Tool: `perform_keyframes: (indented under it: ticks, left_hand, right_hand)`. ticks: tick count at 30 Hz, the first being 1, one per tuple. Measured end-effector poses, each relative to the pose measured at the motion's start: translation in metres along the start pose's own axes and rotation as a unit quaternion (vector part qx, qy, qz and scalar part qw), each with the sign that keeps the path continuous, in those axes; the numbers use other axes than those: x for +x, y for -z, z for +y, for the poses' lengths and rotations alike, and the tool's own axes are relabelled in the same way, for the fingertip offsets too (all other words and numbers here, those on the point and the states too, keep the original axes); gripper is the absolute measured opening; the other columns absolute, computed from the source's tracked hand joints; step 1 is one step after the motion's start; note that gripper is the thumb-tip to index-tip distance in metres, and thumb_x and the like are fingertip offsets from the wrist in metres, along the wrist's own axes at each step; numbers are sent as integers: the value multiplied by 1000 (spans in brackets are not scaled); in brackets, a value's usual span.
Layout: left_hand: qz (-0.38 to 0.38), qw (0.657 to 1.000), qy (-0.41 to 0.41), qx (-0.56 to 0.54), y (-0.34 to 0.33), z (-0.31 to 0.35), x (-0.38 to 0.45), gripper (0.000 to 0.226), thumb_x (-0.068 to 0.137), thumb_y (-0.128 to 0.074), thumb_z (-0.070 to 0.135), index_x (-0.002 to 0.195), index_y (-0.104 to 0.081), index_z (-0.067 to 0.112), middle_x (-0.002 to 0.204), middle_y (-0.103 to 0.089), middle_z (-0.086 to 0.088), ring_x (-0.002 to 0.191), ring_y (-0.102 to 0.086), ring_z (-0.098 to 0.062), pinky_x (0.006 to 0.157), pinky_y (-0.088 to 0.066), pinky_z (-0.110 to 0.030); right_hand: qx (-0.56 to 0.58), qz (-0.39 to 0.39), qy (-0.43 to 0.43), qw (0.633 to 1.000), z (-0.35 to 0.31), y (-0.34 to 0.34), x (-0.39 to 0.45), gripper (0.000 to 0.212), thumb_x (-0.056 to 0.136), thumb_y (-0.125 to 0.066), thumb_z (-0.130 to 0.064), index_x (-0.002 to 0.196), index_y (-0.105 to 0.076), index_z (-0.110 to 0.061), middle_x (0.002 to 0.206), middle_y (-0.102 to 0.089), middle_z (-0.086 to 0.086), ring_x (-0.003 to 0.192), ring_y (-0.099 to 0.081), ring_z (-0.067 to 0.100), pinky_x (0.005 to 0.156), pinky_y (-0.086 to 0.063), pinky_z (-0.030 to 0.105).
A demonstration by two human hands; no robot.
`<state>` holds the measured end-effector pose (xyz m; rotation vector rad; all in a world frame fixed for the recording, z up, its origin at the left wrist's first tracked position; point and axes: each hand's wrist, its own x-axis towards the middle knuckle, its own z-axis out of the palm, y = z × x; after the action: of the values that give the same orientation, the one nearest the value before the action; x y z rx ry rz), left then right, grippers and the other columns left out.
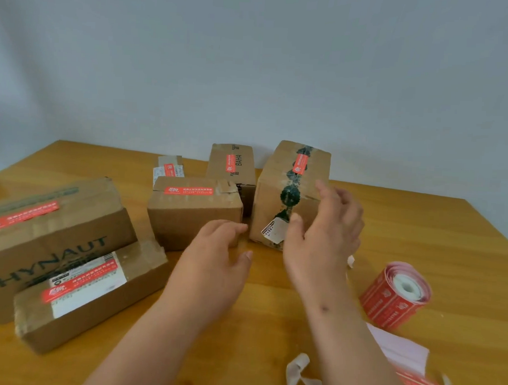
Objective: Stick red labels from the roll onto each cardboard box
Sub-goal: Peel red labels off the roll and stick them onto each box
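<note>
Hovering above the tabletop (420,223), both hands hold nothing that I can see. The left hand (218,254) has relaxed, slightly bent fingers and is just in front of the middle cardboard box (193,213). The right hand (323,239) is raised with loose, spread fingers in front of the tall box with green tape (287,193); whether it touches that box I cannot tell.

The roll of red labels (396,294) lies on its side on the tabletop, to the right of the right hand and apart from it. A strip of labels on white backing (408,362) trails from it toward the near edge, with some torn backing scraps (297,366) beside.

Every one of the six boxes in view already carries a red label, so the task looks almost finished or finished.

In my judgement the labels are thin, light and soft, and the glue side will catch the fingers easily. It is better to take one by a corner or a short edge only, peel it slowly from the slippery backing, and hold the roll with the other hand, because the roll is light and can roll away.
</note>
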<state>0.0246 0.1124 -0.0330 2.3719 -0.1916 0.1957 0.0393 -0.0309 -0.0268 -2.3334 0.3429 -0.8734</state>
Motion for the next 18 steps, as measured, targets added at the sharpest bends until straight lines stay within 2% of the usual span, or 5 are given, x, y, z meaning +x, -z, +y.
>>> perform_keyframes:
  ticks: [2,5,7,11,18]
  left_hand:
    - [41,999,19,9,15,-6,-7,45,90,-62,33,134,-49,33,131,-46,17,114,-45,-1,96,-41,-21]
    - [81,994,58,51,43,-20,-21,47,89,-61,38,134,-48,33,132,-47,11,117,-48,-11,100,-46,-37]
    - [62,985,103,127,63,-32,-31,51,90,-56,48,137,-43,36,139,-42,9,126,-44,-18,105,-42,-44]
    - [-46,942,169,285,80,-63,-52,63,90,-45,61,147,-21,45,155,-26,8,143,-25,-23,113,-27,-50]
    - [-72,940,91,320,68,-100,-49,68,97,-39,49,152,1,41,164,3,7,150,4,-21,120,0,-54]
  right_hand:
    - [1,-42,45,998,-16,0,-10,44,86,-62,-20,127,-50,-29,133,-39,-2,126,-35,20,103,-27,41]
    - [12,-114,98,989,-37,-4,-23,34,88,-60,-22,120,-53,-30,121,-47,-10,116,-44,12,100,-34,35]
    - [20,-167,118,979,-49,-9,-33,33,91,-58,-25,123,-53,-29,123,-49,-10,116,-45,10,102,-36,34]
    - [6,-276,116,954,-66,-21,-58,38,93,-55,-30,131,-48,-31,133,-43,-12,125,-42,10,105,-32,37]
    - [-15,-353,101,930,-78,-34,-85,35,95,-52,-34,129,-48,-35,132,-42,-14,124,-42,9,106,-30,37]
